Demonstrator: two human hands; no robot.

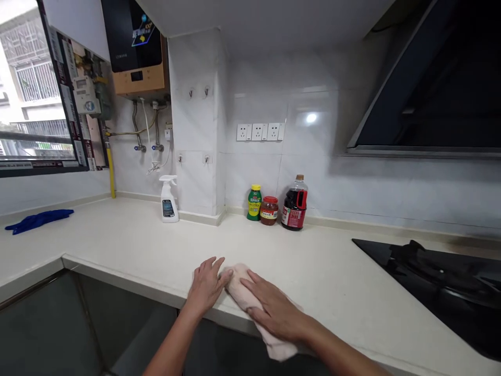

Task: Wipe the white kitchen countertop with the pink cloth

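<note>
A pale pinkish-white cloth (240,284) lies bunched at the front edge of the cream countertop (313,266), and one end of it hangs over the edge. My right hand (276,310) is laid over the cloth and grips it, pressing it to the counter. Just left of it is my left hand (206,284), fingers apart and holding nothing, with the thumb reaching the cloth's left side.
Against the wall stand a white spray bottle (169,201), a green bottle (254,203), a red-lidded jar (269,211) and a large dark sauce bottle (295,206). Blue gloves (39,221) lie at far left. A black gas stove (442,282) is at right, under a range hood (442,94).
</note>
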